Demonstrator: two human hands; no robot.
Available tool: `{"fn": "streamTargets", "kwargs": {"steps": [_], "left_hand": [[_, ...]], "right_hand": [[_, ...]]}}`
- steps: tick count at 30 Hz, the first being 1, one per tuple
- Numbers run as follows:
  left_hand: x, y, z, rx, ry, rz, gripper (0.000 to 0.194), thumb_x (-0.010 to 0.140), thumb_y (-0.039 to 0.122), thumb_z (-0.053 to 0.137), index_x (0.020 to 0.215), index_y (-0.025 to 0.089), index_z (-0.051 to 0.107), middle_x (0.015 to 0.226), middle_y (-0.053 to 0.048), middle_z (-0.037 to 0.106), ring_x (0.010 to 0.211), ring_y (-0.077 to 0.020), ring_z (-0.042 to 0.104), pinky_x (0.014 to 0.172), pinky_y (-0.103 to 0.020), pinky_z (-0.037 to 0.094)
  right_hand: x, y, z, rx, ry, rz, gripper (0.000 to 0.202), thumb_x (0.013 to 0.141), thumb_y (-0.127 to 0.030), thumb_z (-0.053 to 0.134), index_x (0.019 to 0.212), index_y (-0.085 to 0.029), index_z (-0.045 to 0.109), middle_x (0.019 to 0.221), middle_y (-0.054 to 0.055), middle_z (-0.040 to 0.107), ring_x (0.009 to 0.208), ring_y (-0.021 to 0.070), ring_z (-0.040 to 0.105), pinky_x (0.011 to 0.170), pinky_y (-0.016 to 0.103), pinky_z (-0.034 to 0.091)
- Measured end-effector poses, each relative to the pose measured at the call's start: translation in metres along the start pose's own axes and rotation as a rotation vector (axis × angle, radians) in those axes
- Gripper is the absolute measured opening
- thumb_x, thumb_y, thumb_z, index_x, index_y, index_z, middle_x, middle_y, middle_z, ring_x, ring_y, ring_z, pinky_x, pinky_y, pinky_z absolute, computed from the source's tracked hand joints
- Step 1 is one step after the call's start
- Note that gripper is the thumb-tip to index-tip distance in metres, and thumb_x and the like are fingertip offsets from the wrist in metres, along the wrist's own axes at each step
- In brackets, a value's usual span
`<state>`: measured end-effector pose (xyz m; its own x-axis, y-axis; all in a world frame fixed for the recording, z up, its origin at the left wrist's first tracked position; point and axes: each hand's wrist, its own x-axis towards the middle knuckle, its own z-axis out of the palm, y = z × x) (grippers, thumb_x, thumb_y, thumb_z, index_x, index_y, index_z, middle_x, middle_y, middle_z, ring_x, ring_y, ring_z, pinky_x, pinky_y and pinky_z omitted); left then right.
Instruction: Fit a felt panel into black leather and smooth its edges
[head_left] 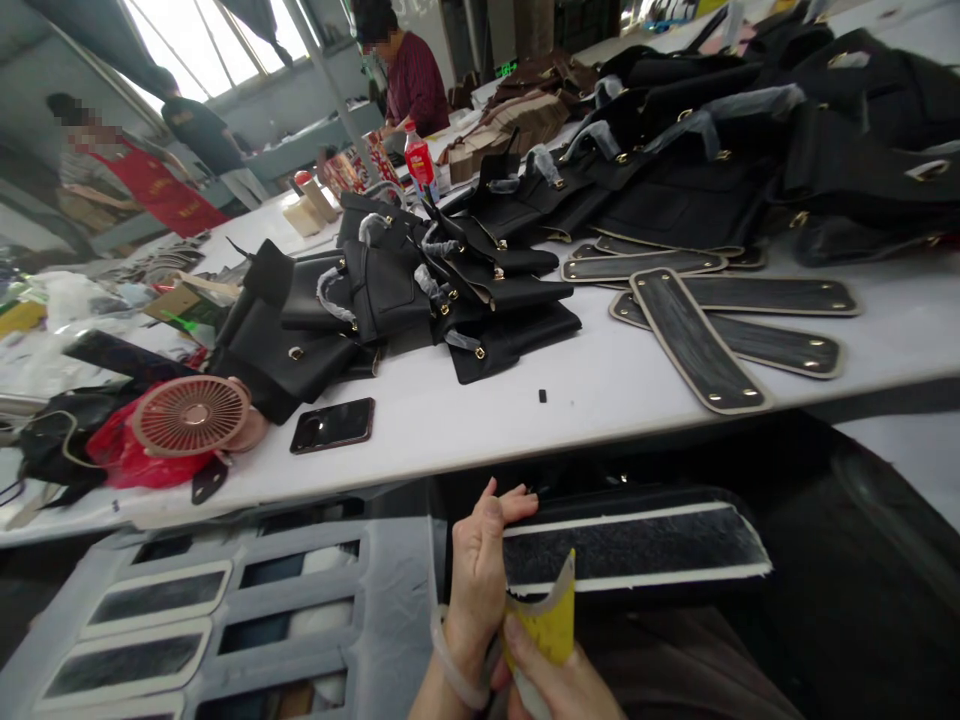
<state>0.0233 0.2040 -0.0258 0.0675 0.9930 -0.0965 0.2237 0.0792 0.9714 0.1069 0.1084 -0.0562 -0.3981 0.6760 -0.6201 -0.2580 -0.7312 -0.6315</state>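
Below the table's front edge, a long black panel (pixel 637 548) with white borders along its long sides lies on dark material close to my body. My left hand (pixel 480 560), with a pale bangle at the wrist, is at the panel's left end. Its fingers are stretched and apart, touching near the upper border. Lower down, my right hand (pixel 559 680) grips a yellow scraper (pixel 551 625) with a curved, greyish edge. The scraper's upper tip overlaps the panel's lower border in view. Part of the right hand's fingers is hidden behind the scraper and left forearm.
On the white table (pixel 450 430) lie black bags (pixel 382 290), black strips with pale edges (pixel 697 340), a phone (pixel 332 425), a pink fan (pixel 193 415) and a red-labelled bottle (pixel 420 160). A grey slotted rack (pixel 390 600) with bordered panels stands at left. Several people work behind.
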Motion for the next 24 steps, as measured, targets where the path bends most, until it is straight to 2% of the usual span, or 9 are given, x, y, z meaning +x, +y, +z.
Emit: {"fn": "streamTargets", "kwargs": {"steps": [8, 14, 17, 19, 21, 24], "left_hand": [[0.002, 0.001, 0.004, 0.052, 0.059, -0.037, 0.051, 0.100, 0.042, 0.032, 0.085, 0.024, 0.078, 0.086, -0.003, 0.077, 0.097, -0.0228, 0.070, 0.114, -0.043, 0.032], [0.005, 0.000, 0.009, 0.094, 0.104, -0.077, 0.045, 0.096, 0.046, 0.043, 0.080, 0.023, 0.078, 0.082, -0.003, 0.077, 0.084, -0.0232, 0.072, 0.109, -0.046, 0.038], [0.008, 0.003, 0.010, 0.064, 0.123, -0.125, 0.048, 0.093, 0.052, 0.046, 0.075, 0.021, 0.078, 0.080, -0.006, 0.077, 0.082, -0.0248, 0.071, 0.110, -0.047, 0.037], [0.008, 0.005, 0.011, -0.030, 0.155, -0.175, 0.054, 0.093, 0.056, 0.043, 0.076, 0.019, 0.078, 0.083, -0.008, 0.077, 0.087, -0.0270, 0.071, 0.109, -0.048, 0.037], [0.004, 0.005, 0.013, -0.213, 0.224, -0.227, 0.058, 0.093, 0.058, 0.038, 0.087, 0.016, 0.077, 0.096, -0.011, 0.076, 0.100, -0.0287, 0.068, 0.108, -0.047, 0.038], [-0.011, -0.004, 0.017, -0.544, 0.391, -0.276, 0.054, 0.094, 0.056, 0.038, 0.107, 0.017, 0.072, 0.118, -0.011, 0.070, 0.120, -0.0271, 0.058, 0.110, -0.043, 0.036]], "right_hand": [[0.001, -0.011, -0.005, 0.006, -0.014, 0.012, 0.083, 0.062, -0.095, 0.045, 0.064, -0.014, 0.064, 0.043, -0.001, 0.044, 0.042, 0.0091, 0.037, 0.048, 0.022, 0.031], [0.005, -0.010, -0.007, 0.055, 0.017, 0.064, 0.083, 0.058, -0.096, 0.049, 0.061, -0.014, 0.063, 0.041, -0.001, 0.043, 0.041, 0.0093, 0.038, 0.048, 0.023, 0.033], [0.008, -0.008, -0.008, 0.056, -0.045, 0.072, 0.083, 0.059, -0.096, 0.047, 0.063, -0.014, 0.063, 0.041, -0.001, 0.044, 0.040, 0.0093, 0.039, 0.048, 0.023, 0.035], [0.006, -0.010, -0.010, 0.052, -0.091, 0.061, 0.083, 0.060, -0.096, 0.046, 0.066, -0.015, 0.062, 0.041, -0.001, 0.045, 0.040, 0.0098, 0.040, 0.048, 0.023, 0.036], [-0.002, -0.017, -0.015, 0.010, -0.125, 0.031, 0.083, 0.061, -0.095, 0.046, 0.069, -0.014, 0.062, 0.042, -0.001, 0.046, 0.041, 0.0098, 0.041, 0.048, 0.022, 0.036], [-0.026, -0.044, -0.030, -0.064, -0.188, 0.006, 0.077, 0.064, -0.091, 0.051, 0.067, -0.015, 0.060, 0.043, -0.001, 0.047, 0.042, 0.0080, 0.040, 0.045, 0.019, 0.032]]}}
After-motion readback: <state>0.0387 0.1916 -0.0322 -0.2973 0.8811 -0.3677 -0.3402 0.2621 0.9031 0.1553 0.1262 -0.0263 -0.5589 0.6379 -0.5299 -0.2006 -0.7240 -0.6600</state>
